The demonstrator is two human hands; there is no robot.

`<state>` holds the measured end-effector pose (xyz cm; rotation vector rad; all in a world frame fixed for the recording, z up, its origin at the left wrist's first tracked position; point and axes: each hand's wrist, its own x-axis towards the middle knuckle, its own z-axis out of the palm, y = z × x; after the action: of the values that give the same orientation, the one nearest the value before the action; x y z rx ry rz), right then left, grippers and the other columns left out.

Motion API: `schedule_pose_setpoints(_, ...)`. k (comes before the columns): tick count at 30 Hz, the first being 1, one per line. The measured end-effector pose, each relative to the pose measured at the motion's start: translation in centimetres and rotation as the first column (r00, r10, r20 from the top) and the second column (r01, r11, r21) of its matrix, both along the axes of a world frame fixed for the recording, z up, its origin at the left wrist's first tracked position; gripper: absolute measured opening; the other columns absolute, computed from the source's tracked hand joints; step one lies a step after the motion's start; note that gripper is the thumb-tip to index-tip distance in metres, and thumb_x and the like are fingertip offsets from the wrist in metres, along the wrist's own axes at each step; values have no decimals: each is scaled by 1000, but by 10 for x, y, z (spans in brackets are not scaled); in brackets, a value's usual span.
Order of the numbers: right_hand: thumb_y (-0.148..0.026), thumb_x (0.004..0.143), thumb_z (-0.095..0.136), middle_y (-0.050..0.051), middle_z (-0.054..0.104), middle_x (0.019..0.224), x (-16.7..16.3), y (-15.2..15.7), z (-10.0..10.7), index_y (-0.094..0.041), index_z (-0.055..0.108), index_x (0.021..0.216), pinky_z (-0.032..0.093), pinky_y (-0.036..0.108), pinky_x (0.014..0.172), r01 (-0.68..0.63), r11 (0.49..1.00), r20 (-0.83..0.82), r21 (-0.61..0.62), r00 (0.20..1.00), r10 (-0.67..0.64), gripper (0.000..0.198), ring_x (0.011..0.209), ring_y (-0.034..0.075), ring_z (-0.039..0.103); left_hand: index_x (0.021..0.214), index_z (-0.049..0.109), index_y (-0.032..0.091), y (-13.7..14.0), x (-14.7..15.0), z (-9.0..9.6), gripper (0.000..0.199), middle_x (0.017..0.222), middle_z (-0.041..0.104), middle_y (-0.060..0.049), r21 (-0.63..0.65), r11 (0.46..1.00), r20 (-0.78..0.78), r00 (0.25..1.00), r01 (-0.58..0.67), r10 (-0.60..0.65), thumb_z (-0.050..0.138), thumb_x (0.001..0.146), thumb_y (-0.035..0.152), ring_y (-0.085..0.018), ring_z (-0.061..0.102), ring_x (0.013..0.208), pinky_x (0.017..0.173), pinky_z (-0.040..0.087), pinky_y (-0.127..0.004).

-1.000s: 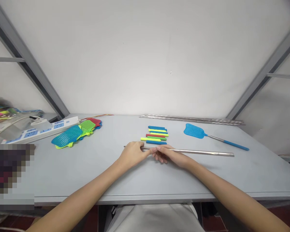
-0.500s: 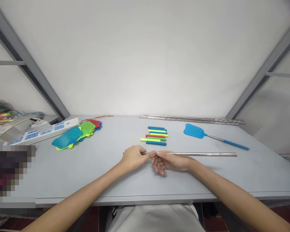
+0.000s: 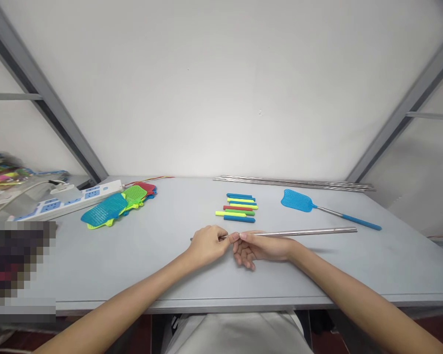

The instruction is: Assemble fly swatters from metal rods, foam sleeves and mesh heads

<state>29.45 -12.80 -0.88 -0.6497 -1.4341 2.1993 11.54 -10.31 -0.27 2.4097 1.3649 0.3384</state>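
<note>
Both hands grip one thin metal rod (image 3: 310, 232), held nearly level above the front half of the table. My left hand (image 3: 209, 243) is closed around its left part, with a short tip showing past the knuckles. Thumb and forefinger of my right hand (image 3: 260, 247) pinch the rod close to the left thumb; the other right fingers curl loosely below. The rod's right end sticks out beyond my right wrist. Just behind my hands lies a row of coloured plastic handles (image 3: 239, 208), blue, yellow, red and green.
A blue fly swatter (image 3: 297, 200) with a metal shaft lies to the right. More metal rods (image 3: 295, 183) lie along the wall. Swatter heads (image 3: 104, 210) are stacked at left, beside a power strip (image 3: 74, 199). Bagged coloured items (image 3: 3, 172) sit at far left.
The rod's right end has tilted upward and shifted slightly left. My left hand has moved a little down and right; my right hand has barely moved.
</note>
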Motion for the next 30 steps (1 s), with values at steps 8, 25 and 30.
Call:
schedule_pose_setpoints(8,-29,83,34,6,53,73,-5,0,-1,-9,52,78,41,21,52,-46,996,71,75,997,40,27,56,8,52,51,48,17,-12,9,8,50,48,49,1,33,997,-4,997,75,-75,24,78,52,-10,40,46,46,19,-21)
schedule_pose_setpoints(25,-38,79,42,4,50,73,-5,0,6,-12,51,81,39,19,46,69,979,15,191,997,-73,28,58,8,49,48,37,16,-4,7,18,40,45,40,3,139,987,65,994,83,-93,33,75,45,-9,33,44,45,16,-21)
schedule_pose_setpoints(30,-45,79,37,4,50,69,-5,2,3,-11,53,78,35,18,39,236,932,3,274,969,-246,37,50,7,46,51,41,17,0,3,18,40,49,43,3,175,981,64,993,83,-95,34,76,47,-9,36,47,46,17,-21)
